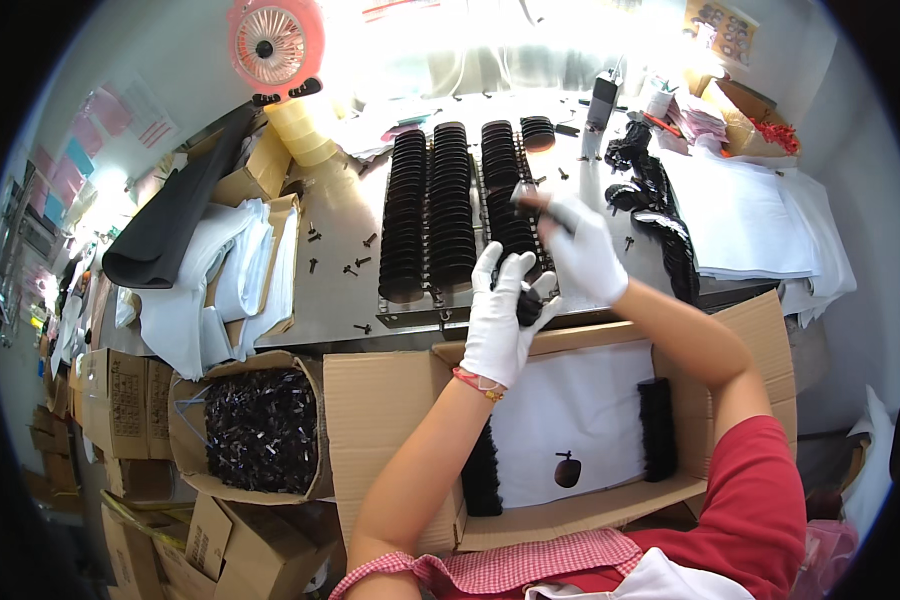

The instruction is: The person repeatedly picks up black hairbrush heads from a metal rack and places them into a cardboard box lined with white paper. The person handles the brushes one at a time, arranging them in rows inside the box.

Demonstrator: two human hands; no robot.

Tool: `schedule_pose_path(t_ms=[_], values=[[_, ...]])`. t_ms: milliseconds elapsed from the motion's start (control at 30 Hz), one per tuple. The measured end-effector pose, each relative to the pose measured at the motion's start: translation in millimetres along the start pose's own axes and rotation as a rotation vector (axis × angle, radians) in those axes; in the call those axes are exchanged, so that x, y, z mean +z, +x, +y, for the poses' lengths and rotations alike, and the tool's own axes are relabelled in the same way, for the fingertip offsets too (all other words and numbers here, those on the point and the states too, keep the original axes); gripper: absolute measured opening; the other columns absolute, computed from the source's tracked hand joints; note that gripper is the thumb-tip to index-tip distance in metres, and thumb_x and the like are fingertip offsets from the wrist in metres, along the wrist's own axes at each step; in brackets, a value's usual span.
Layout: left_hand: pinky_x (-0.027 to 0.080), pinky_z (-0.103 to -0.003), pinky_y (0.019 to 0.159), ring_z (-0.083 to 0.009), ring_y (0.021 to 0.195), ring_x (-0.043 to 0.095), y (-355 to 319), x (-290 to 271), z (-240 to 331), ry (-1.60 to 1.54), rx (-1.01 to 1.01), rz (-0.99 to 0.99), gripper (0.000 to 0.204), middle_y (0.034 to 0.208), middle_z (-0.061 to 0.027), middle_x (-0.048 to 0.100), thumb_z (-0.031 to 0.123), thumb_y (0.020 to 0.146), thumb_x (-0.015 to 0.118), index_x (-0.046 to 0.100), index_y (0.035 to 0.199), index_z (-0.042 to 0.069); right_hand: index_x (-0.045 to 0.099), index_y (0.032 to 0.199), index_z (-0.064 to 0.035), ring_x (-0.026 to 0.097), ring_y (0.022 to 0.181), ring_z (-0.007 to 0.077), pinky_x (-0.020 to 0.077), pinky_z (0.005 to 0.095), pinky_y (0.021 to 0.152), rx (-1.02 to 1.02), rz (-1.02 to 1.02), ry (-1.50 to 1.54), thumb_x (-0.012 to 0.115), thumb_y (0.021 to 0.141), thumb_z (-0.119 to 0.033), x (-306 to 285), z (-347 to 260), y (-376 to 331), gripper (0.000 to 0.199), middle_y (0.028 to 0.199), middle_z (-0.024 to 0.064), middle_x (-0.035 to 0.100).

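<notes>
My left hand [500,325], in a white glove, is closed round a small bunch of black parts [529,306] in front of the lens rack. Gloved too, my right hand [585,258] is raised just to the right, its fingers pinching a dark thing that motion blurs. Between and behind the hands stands a rack with long rows of round dark lenses [451,200]. Below my wrists an open cardboard box [400,400] holds a white sheet [560,400]. On that sheet lies one dark lens [567,471] with a small black piece at its top.
Stacks of dark lenses [657,430] line the box's sides. A carton of black scraps [260,430] stands left. Small black parts [350,270] lie scattered over the metal table [335,300]. White sheets [740,215], black strips [670,235] and a pink fan [275,48] surround the workspace.
</notes>
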State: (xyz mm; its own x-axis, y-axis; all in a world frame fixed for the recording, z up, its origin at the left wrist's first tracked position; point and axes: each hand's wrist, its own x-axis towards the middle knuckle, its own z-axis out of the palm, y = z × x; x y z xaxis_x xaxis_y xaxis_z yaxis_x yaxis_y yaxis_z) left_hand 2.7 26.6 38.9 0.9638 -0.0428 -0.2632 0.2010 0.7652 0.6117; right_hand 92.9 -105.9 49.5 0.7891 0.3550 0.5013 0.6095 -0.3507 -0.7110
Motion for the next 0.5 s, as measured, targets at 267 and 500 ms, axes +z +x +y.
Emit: schedule_pose_path(t_ms=[267,500], values=[[0.053,-0.029,0.066,-0.0085,0.07,0.057,9,-6,5,0.534,-0.054,0.113,0.017,0.086,0.0021,0.061,0.022,0.09,0.071,0.061,0.102,0.015,0.067,0.109,0.0023,0.064,0.09,0.0161,0.0513,0.0308,0.083,0.299,0.04,-0.062,0.068,0.092,-0.024,-26,64,50,0.031,0.101,0.0119,0.069],[0.054,-0.033,0.076,-0.0247,0.077,0.069,20,-8,-2,1.444,0.098,0.023,0.031,0.087,-0.0177,0.07,0.025,0.083,0.068,0.065,0.106,0.005,0.042,0.143,0.0022,0.058,0.12,0.0206,0.0453,0.0308,0.104,0.394,-0.149,0.625,0.075,0.083,-0.003,-34,210,151,0.069,0.131,0.0138,0.058]])
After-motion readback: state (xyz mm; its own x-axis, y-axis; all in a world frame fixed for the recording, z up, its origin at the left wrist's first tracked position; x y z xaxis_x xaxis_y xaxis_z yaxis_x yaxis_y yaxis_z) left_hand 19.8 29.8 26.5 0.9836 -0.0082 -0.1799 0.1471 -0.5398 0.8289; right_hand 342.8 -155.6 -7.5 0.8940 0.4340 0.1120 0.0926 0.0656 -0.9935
